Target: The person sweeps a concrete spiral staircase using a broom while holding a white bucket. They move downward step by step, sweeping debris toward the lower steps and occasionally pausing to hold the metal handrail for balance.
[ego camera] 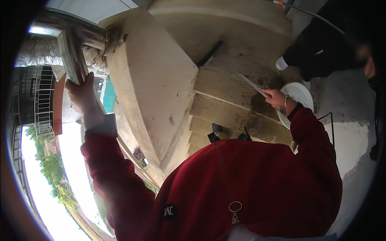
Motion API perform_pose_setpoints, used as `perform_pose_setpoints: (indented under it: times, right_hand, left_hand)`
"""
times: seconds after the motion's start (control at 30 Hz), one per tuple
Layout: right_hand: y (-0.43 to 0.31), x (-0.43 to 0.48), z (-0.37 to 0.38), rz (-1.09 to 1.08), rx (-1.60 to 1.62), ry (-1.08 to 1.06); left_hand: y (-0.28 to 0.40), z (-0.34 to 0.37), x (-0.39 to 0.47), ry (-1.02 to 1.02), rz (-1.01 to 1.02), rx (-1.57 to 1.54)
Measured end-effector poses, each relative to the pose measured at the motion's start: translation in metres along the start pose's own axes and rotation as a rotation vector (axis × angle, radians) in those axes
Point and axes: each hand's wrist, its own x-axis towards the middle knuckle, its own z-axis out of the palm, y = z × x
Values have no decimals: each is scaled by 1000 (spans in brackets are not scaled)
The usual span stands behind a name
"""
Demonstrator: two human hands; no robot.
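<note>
My left hand (82, 94) is wrapped around a shiny metal handrail (72, 55) at the left. In my right hand (276, 98) is the pale handle (241, 76) of a long-handled broom or floor brush. Its dark, wide head (213, 53) rests on the concrete landing, at the foot of the sloping side wall (162, 75). Just behind my right hand stands a white plastic basin (308, 94), partly hidden by the hand and sleeve. What the basin holds is hard to make out.
Concrete steps (223, 105) with dark wet patches run down toward my feet (219, 131). Another person in dark clothes (319, 57) stands at the upper right, near a thin pole (313, 15). A wall with peeling paint (346, 144) borders the right side.
</note>
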Motion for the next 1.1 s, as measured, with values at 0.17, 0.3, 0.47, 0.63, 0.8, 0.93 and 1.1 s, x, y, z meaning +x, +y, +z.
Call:
perform_pose_setpoints:
  times: [0.17,0.3,0.47,0.63,0.8,0.93,1.1]
  right_hand:
    - [11,-63,21,-17,216,87]
    - [6,-31,29,-168,272,168]
    - [-33,62,32,-88,385,207]
    - [-74,136,23,-78,391,256]
    - [-72,143,27,-8,213,241]
    - [-32,79,64,54,33,226]
    - [11,-33,99,-62,110,179]
  left_hand:
    - [3,-3,-1,-58,-63,60]
    - [6,-7,-3,-75,-81,67]
    - [7,-7,-4,-53,-70,77]
    - [0,-2,-2,-32,-35,89]
    - [0,-1,-3,-14,-8,8]
    - [5,-7,-3,-61,-42,117]
    - [10,-16,-7,-104,-54,72]
